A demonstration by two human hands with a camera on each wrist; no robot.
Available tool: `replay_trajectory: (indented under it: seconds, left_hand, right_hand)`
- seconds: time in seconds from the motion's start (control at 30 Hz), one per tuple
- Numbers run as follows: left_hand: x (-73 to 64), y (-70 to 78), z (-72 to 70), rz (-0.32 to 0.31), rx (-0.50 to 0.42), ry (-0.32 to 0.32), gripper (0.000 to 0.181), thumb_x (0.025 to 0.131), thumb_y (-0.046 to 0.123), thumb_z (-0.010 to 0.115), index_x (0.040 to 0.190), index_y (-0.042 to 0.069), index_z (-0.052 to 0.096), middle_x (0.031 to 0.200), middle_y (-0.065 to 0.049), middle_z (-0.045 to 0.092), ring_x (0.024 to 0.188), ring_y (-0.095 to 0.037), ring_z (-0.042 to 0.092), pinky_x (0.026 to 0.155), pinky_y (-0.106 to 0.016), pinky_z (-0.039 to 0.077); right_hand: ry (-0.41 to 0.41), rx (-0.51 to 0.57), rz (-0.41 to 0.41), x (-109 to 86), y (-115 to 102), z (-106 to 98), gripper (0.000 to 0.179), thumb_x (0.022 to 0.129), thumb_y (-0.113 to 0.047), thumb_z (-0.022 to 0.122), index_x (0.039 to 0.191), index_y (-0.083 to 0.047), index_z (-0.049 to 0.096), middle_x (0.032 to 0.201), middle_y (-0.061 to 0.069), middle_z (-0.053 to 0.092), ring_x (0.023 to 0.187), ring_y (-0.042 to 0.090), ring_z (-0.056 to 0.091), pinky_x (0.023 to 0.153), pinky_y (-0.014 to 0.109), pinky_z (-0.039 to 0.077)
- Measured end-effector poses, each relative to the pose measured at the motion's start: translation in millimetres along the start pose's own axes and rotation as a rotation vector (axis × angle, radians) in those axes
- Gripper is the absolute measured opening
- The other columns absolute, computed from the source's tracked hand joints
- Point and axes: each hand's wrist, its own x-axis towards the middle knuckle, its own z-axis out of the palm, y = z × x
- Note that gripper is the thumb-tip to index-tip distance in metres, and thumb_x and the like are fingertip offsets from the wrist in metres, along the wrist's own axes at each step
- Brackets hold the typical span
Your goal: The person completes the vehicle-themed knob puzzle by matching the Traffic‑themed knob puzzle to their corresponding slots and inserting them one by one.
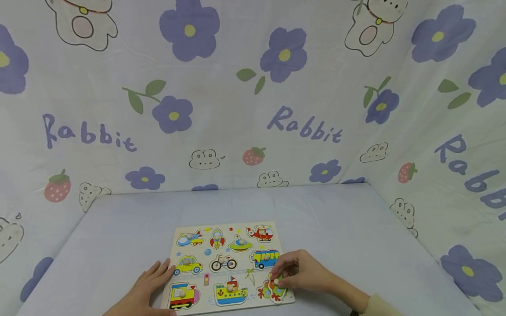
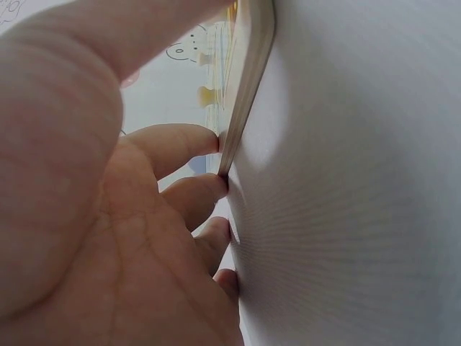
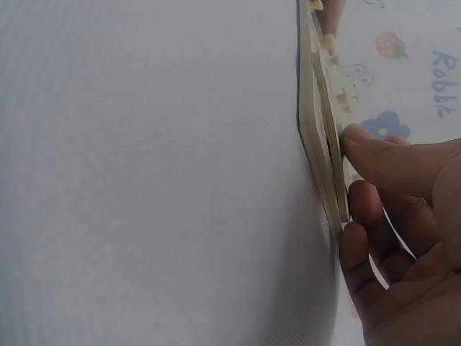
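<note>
A wooden knob puzzle board (image 1: 203, 281) lies on the table, with vehicle pieces in it. At its near right corner my right hand (image 1: 306, 273) pinches a green puzzle piece with red parts (image 1: 278, 293) by its knob. The piece sits askew over its printed spot, and the right wrist view shows its edge (image 3: 333, 137) standing off the board. My left hand (image 1: 145, 287) rests at the board's left side, fingers spread and fairly straight. In the left wrist view its fingertips (image 2: 209, 138) touch the board's edge.
Near the left hand are the train piece (image 1: 189, 296) and the car piece (image 1: 193, 265). The boat piece (image 1: 233, 300) and the bus piece (image 1: 258, 260) lie close to the right hand. A patterned cloth wall (image 1: 229, 109) stands behind the pale table (image 1: 332, 228).
</note>
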Motion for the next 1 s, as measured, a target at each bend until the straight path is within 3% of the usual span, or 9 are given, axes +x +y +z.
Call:
replay_trajectory:
  seconds: [0.2,0.47,0.77,1.0]
  left_hand:
    - [0.5,-0.1,-0.4,0.008,0.0,0.004,0.105,0.07,0.045,0.086,0.15,-0.001,0.036,0.157,-0.023,0.023,0.142,-0.052,0.006,0.106,-0.072,0.003]
    - [3.1,-5.1,0.4,0.034,0.013,0.007,0.103,0.071,0.045,0.086,0.149,-0.002,0.037,0.156,-0.026,0.023,0.141,-0.054,0.007,0.103,-0.075,0.004]
    - [4.6,-6.9,1.0,0.021,0.032,0.0,0.103,0.071,0.047,0.085,0.149,-0.002,0.038,0.156,-0.025,0.024,0.141,-0.053,0.007,0.103,-0.075,0.004]
    - [4.2,-7.5,0.7,0.028,0.008,0.003,0.104,0.072,0.047,0.085,0.149,-0.003,0.036,0.156,-0.025,0.023,0.141,-0.053,0.006,0.103,-0.075,0.003]
  right_hand:
    - [0.035,-0.1,-0.028,-2.8,-3.2,1.7,0.015,0.079,-0.012,0.084,0.09,-0.018,0.075,0.088,-0.003,0.071,0.076,0.014,0.062,0.069,0.026,0.052]
    - [0.118,-0.029,0.069,-3.7,-10.6,17.1,0.014,0.077,-0.014,0.086,0.087,-0.014,0.076,0.083,-0.002,0.069,0.072,0.013,0.058,0.062,0.022,0.049]
    - [0.204,-0.077,0.117,-5.2,-15.1,24.3,0.015,0.074,-0.013,0.087,0.081,-0.014,0.074,0.077,-0.002,0.067,0.063,0.012,0.053,0.053,0.02,0.042]
    - [0.21,-0.12,0.121,-4.1,-15.6,25.2,0.017,0.073,-0.015,0.088,0.08,-0.016,0.073,0.074,-0.004,0.067,0.057,0.009,0.049,0.049,0.019,0.038]
